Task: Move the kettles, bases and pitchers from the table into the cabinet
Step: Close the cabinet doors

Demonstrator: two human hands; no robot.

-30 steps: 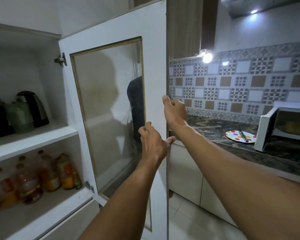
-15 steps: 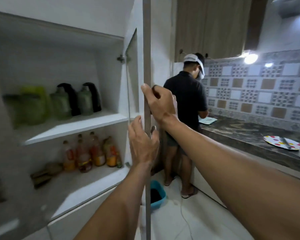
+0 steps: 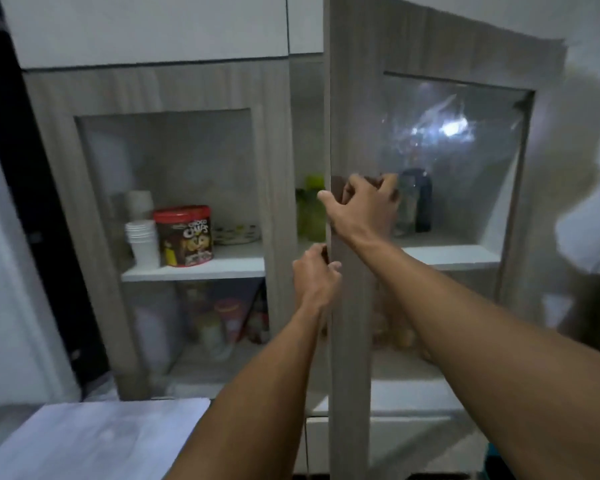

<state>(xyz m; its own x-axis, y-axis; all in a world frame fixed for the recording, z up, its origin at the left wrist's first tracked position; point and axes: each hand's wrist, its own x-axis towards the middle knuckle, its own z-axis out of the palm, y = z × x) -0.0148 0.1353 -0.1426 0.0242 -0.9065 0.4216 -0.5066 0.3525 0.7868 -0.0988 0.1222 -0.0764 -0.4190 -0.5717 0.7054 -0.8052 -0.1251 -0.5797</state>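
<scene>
Two hands on the right cabinet door (image 3: 357, 306), right hand (image 3: 362, 207) fingers clamped round its left edge, left hand (image 3: 316, 273) curled on the same edge lower, green pitcher (image 3: 310, 209) in the gap.

Left of both hands (image 3: 361, 209), a tin (image 3: 183, 235) and cups (image 3: 142, 242) share one shelf (image 3: 194, 270); behind them, seemingly kettles (image 3: 414, 204).

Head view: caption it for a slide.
Both hands, left and right, grip the cabinet door edge, nearly shut, kettle behind glass.
</scene>
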